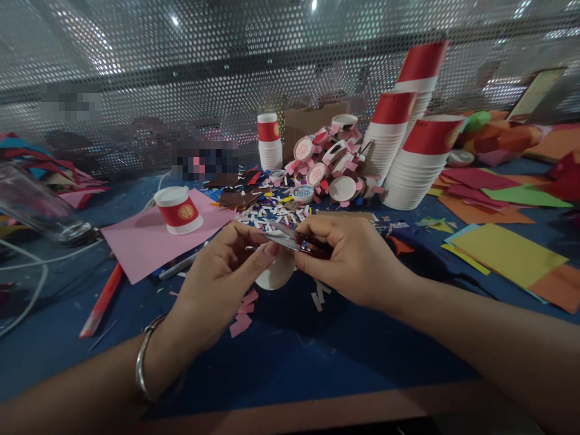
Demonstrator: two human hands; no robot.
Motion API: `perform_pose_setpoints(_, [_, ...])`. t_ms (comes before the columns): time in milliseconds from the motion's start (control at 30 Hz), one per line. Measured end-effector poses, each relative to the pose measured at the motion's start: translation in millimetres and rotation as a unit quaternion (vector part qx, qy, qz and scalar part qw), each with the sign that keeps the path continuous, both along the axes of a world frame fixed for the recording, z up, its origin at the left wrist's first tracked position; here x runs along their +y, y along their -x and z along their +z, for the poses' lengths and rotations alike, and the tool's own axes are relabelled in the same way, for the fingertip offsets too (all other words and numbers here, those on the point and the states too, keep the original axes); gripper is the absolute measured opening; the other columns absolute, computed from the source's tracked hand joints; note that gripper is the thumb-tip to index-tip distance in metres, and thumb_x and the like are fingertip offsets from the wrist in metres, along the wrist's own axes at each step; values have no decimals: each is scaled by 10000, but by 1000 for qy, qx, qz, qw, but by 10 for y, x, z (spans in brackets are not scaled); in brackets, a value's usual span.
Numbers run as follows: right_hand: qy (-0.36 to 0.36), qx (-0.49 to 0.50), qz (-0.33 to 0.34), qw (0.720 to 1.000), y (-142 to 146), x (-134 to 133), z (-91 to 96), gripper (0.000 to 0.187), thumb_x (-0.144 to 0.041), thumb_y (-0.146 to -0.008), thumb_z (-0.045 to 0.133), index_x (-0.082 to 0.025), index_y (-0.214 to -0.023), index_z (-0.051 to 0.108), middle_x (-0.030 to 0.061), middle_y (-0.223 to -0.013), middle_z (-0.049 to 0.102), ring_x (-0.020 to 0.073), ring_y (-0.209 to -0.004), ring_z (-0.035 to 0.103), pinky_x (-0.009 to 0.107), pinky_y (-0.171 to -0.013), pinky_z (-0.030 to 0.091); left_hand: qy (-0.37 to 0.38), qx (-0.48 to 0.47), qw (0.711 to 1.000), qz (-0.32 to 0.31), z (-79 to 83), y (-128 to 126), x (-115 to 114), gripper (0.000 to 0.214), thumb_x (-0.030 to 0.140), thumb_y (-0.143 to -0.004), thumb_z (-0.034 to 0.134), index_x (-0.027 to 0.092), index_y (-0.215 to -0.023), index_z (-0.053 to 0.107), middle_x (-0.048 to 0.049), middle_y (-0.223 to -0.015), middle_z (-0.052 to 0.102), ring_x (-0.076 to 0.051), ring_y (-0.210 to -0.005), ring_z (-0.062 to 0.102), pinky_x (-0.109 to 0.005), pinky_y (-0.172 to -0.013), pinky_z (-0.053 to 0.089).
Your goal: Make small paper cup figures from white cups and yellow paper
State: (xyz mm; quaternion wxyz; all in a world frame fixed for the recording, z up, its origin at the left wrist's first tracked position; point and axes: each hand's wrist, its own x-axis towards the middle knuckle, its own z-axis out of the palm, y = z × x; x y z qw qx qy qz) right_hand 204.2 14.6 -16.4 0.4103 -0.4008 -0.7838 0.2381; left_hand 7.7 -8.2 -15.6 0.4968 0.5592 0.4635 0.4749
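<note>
My right hand (357, 257) is closed around a pair of scissors (290, 240), its dark handles in my grip and its metal blades pointing left. My left hand (224, 266) is pinched, thumb and fingers at the blade tips; what it holds there is too small or hidden to make out. Just below the blades shows a white rounded paper piece (275, 272), partly covered by my hands. I cannot tell whether it is held or lies on the table. Small pink paper pieces (242, 315) and white strips (321, 295) lie on the blue table beneath.
Stacks of red-and-white paper cups (414, 166) stand at back right, beside a pile of cut cup pieces (330, 160). A single cup (179, 210) sits on pink paper (136, 241). Coloured sheets (512, 254) lie right; a glass jar (40, 202) leans left.
</note>
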Motion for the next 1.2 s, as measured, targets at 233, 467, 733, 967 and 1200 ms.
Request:
perform_pose_setpoints(233, [8, 5, -35, 999, -32, 22, 12, 195, -205, -810, 699, -192, -694, 542, -65, -584, 463, 90, -555, 404, 253, -535, 321, 70, -55, 996, 14, 52, -15, 16, 211, 373, -853, 802, 203, -922, 696, -10, -876, 696, -143, -787, 646, -199, -639, 560])
perform_pose_setpoints(467, [-19, -13, -59, 998, -57, 54, -9, 134, -187, -805, 682, -191, -743, 563, -45, -634, 543, 110, -593, 497, 259, -570, 364, 68, -38, 997, -6, 37, 10, -6, 217, 385, -874, 786, 217, -942, 667, -2, -871, 708, -151, -797, 683, -248, -713, 618])
perform_pose_setpoints(733, [-40, -40, -76, 996, -54, 40, 8, 187, -169, -785, 689, -203, -702, 525, -55, -598, 512, 102, -554, 450, 263, -565, 342, 65, -24, 997, -26, 49, -1, -18, 246, 402, -880, 777, 221, -1016, 681, -24, -907, 743, -177, -806, 732, -277, -719, 642])
perform_pose_setpoints(967, [-54, -47, -76, 995, -43, 36, 14, 214, -171, -785, 698, -198, -688, 509, -59, -590, 495, 92, -543, 430, 262, -552, 327, 35, -7, 999, -40, 50, 13, -68, 305, 350, -816, 851, 241, -1051, 689, -14, -1017, 741, -149, -786, 740, -242, -703, 645])
perform_pose_setpoints(1200, [-42, -26, -75, 996, -60, 39, -8, 135, -204, -805, 695, -189, -754, 572, -35, -655, 587, 113, -590, 520, 260, -565, 374, 46, 8, 998, -29, 63, 29, -50, 281, 428, -884, 776, 232, -1066, 689, -20, -963, 753, -153, -804, 744, -226, -704, 640])
